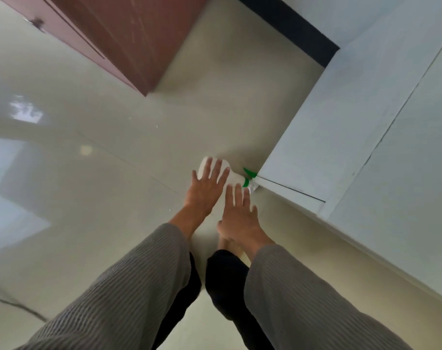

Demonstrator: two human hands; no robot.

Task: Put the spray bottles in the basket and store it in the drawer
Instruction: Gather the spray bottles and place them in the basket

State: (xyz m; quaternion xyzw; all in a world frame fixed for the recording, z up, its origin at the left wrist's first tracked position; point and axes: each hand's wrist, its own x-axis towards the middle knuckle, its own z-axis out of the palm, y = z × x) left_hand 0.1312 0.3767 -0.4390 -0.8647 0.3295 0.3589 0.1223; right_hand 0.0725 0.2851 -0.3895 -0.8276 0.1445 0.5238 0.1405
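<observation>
**A:** What's closest to the lens from where you sit?

**B:** On my head feed, the two grey ribbed sleeves (pixel 129 286) fill the bottom of the picture, with dark trouser legs (pixel 225 279) between them and a bare foot (pixel 228 245) showing just past the right wrist. Both arms reach forward and down toward the floor (pixel 101 173).

**A:** And the hands?

**B:** My left hand (pixel 206 189) is spread flat, fingers apart, lying over the white body of a spray bottle (pixel 231 176). It looks to be on the bottle, but nothing is wrapped around it, so I read it as released. My right hand (pixel 240 210) is likewise splayed, fingers straight, its tips reaching the bottle's neck end. It holds nothing that I can see.

**A:** Where is the bottle exactly?

**B:** It lies on its side on the glossy cream floor, its green trigger head (pixel 249 174) pointing at the corner of a white cabinet (pixel 341 127), right beside it. I cannot tell whether the nozzle touches the cabinet.

**A:** Anything else around?

**B:** A reddish-brown cabinet (pixel 129 39) stands at the top left, well apart from the bottle, with a small dark knob (pixel 36 22) on its front. A black strip (pixel 290 24) runs along the top behind the white unit. The picture is somewhat blurred.
</observation>
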